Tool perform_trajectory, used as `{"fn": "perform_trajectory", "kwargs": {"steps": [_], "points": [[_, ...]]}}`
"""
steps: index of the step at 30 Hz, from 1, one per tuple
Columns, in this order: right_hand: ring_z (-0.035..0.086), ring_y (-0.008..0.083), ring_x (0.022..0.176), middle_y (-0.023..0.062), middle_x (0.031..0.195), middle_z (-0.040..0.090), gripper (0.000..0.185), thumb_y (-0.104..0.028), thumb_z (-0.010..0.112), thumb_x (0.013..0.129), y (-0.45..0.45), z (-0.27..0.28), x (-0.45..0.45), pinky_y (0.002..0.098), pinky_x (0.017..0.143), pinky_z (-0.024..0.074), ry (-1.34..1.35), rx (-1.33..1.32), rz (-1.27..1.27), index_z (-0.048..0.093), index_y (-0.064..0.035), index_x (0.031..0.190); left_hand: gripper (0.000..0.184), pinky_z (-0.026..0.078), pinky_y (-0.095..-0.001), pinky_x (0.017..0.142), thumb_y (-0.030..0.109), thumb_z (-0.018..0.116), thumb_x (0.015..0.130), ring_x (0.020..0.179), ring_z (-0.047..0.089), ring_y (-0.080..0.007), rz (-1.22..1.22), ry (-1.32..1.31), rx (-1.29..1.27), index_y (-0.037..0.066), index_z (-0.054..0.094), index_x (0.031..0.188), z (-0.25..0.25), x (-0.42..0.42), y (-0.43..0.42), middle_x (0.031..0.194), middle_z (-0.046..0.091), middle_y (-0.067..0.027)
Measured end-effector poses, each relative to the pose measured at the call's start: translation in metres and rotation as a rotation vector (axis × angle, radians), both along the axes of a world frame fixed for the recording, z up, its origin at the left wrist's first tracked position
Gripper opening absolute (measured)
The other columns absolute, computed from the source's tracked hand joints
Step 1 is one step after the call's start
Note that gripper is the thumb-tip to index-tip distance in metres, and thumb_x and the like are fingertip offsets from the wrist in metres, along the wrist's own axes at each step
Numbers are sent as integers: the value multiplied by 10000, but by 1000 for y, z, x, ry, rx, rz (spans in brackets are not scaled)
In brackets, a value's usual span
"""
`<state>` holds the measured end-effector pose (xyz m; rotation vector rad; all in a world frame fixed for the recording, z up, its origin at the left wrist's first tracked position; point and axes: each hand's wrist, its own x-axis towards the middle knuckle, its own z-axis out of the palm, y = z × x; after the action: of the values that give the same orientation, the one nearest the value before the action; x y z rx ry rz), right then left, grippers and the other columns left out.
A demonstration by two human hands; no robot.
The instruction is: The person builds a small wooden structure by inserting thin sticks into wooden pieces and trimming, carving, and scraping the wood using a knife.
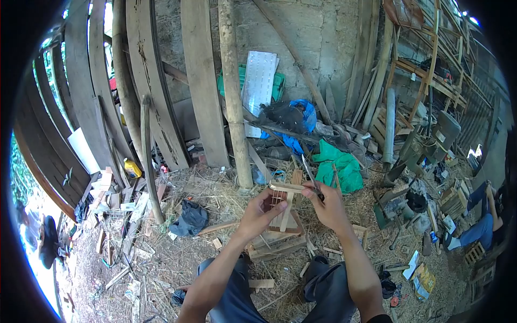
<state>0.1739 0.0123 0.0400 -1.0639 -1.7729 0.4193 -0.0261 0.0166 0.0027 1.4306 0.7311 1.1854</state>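
Note:
My left hand (262, 213) is closed around the side of a small wooden frame (287, 188). The frame has a flat top bar, an upright slat and thin rods between. My right hand (327, 207) grips a knife (309, 171), its narrow blade pointing up and away from me. The right fingers are at the frame's right end, and whether they press on it I cannot tell. Below the frame, between my knees, lie several wooden boards (274, 248), partly hidden behind my hands.
A green plastic sheet (340, 167) lies ahead to the right. A dark plastic bag (189, 218) rests on the shaving-strewn ground at left. A wooden post (231, 97) and leaning planks (202, 81) stand ahead. Another person's leg (476, 232) shows at far right.

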Motion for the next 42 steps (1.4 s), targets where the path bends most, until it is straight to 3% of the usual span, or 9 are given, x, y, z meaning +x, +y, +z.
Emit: {"fn": "perform_trajectory", "kwargs": {"steps": [7, 9, 13, 16, 25, 31, 33, 36, 42], "points": [[610, 197, 704, 140, 889, 668, 300, -242, 638, 884, 4, -7, -2, 311, 636, 447, -55, -73, 45, 631, -3, 1064, 264, 488, -280, 700, 107, 693, 842, 799, 592, -96, 153, 62, 37, 3, 584, 1058, 3, 0, -2, 892, 637, -60], [569, 174, 639, 124, 941, 644, 281, -196, 660, 863, 9, -9, -4, 302, 587, 422, -59, 223, 68, 625, -21, 1080, 239, 491, -288, 677, 91, 702, 827, 774, 609, -112, 201, 140, 40, 2, 598, 1023, 9, 0, -7, 874, 644, -76], [493, 153, 562, 99, 942, 614, 270, -153, 668, 847, -8, 13, -4, 295, 528, 376, -7, 91, 2, 619, -32, 1083, 177, 491, -321, 647, 55, 721, 772, 728, 640, -218, 395, 417, 489, 4, 621, 908, 8, 2, -5, 829, 642, -114], [639, 264, 715, 132, 917, 654, 240, -144, 670, 835, -10, 15, -4, 334, 637, 471, -51, -144, 61, 635, -18, 1037, 182, 495, -349, 651, 38, 724, 747, 735, 635, -278, 408, 489, 620, 7, 617, 891, 4, 6, -4, 823, 632, -129], [500, 132, 568, 67, 684, 586, 158, -125, 634, 870, 1, -8, -3, 281, 544, 398, 33, -79, 76, 639, 3, 962, 191, 517, -347, 615, 33, 715, 750, 715, 635, -304, 312, 531, 547, 7, 591, 893, 5, 12, -7, 827, 618, -118], [559, 214, 604, 88, 673, 581, 430, -87, 501, 917, -22, 5, -14, 344, 583, 446, 59, -152, 16, 408, -31, 1333, 177, 530, -344, 603, -4, 703, 710, 713, 637, -277, 507, 556, 742, 20, 578, 834, 7, 5, 3, 901, 621, -77], [619, 371, 688, 236, 881, 616, 610, -78, 465, 890, -42, 13, -30, 479, 615, 470, -282, -205, -38, 193, -15, 1432, 184, 532, -342, 598, -19, 697, 688, 716, 638, -267, 584, 575, 871, 28, 578, 821, 8, 1, 10, 914, 621, -66], [602, 427, 710, 277, 961, 570, 755, -51, 471, 851, -46, 4, -51, 529, 615, 471, -473, -214, -139, 17, -15, 1453, 205, 531, -341, 588, -36, 688, 647, 721, 640, -256, 611, 604, 975, 39, 572, 800, 10, -3, 14, 904, 620, -63], [601, 436, 687, 276, 940, 526, 796, -28, 490, 828, -39, -13, -54, 506, 586, 496, -512, -150, -136, -13, 15, 1445, 205, 527, -334, 575, -25, 693, 646, 710, 637, -247, 626, 610, 979, 48, 566, 789, 2, -7, 16, 881, 612, -62]]}}
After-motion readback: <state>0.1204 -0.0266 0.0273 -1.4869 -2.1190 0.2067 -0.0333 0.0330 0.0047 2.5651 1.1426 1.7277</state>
